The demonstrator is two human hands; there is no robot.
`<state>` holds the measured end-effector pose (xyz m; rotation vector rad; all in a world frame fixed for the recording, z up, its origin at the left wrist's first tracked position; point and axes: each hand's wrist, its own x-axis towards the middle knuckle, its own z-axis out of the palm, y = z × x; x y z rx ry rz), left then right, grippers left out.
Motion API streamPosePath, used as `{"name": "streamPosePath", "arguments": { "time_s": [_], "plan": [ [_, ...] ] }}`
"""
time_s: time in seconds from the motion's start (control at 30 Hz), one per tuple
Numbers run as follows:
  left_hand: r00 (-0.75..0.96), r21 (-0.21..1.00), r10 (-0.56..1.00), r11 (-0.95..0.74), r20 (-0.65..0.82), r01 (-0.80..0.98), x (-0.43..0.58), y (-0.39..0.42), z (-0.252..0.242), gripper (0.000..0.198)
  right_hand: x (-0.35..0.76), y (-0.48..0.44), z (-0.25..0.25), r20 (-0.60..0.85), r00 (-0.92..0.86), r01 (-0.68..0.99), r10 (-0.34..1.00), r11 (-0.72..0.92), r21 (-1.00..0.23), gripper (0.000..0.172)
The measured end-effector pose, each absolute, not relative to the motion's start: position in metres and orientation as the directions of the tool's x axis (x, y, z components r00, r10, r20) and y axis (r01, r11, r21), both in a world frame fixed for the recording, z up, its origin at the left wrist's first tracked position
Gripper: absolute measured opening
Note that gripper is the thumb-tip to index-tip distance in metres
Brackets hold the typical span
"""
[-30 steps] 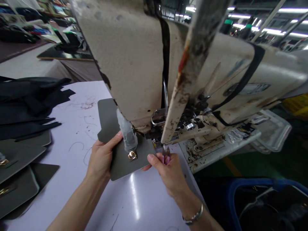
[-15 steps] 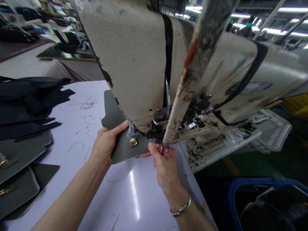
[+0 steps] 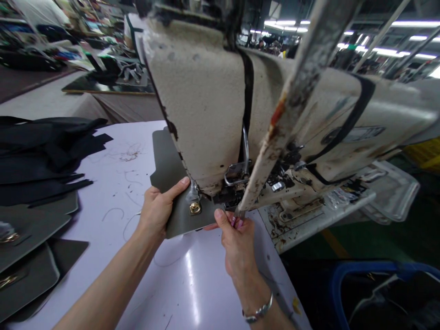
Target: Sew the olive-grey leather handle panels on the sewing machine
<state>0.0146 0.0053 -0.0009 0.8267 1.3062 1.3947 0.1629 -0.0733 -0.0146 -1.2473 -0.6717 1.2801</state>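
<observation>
A dark grey flat panel [image 3: 182,222] lies under the head of a worn, cream-coloured sewing machine [image 3: 206,105]. It carries a gold metal clasp [image 3: 195,208] with clear plastic film beside it. My left hand [image 3: 156,208] grips the panel's left side, thumb on top and fingers underneath. At the near right corner, my right hand [image 3: 237,238] pinches the panel's edge between thumb and finger. Something small and pink shows among the right fingers; I cannot tell what it is. The needle area is mostly hidden behind the machine head and a rusty slanted bar [image 3: 271,137].
Black fabric pieces [image 3: 41,158] lie on the left of the pale table [image 3: 137,293], above more grey panels [image 3: 30,284] with gold clasps. Loose threads are scattered about. A blue-rimmed container [image 3: 371,266] stands at lower right, and a clear plastic tray [image 3: 395,192] behind.
The whole scene has shifted slightly down and right in view. Both hands keep their hold on the panel, which looks almost unmoved under the machine.
</observation>
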Motion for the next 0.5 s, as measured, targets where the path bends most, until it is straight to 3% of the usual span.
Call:
{"name": "streamPosePath", "arguments": {
  "time_s": [0.3,0.5],
  "plan": [
    [-0.311,0.975,0.939,0.081,-0.145,-0.209,0.02,0.006,0.004,0.049,0.147,-0.083,-0.029,-0.251,0.336,-0.284,0.908,-0.157,-0.946,0.04],
    [-0.413,0.983,0.905,0.03,-0.103,-0.181,0.025,0.009,0.017,0.044,0.135,-0.075,-0.027,-0.182,0.434,-0.264,0.882,-0.068,-0.962,0.047]
  ]
}}
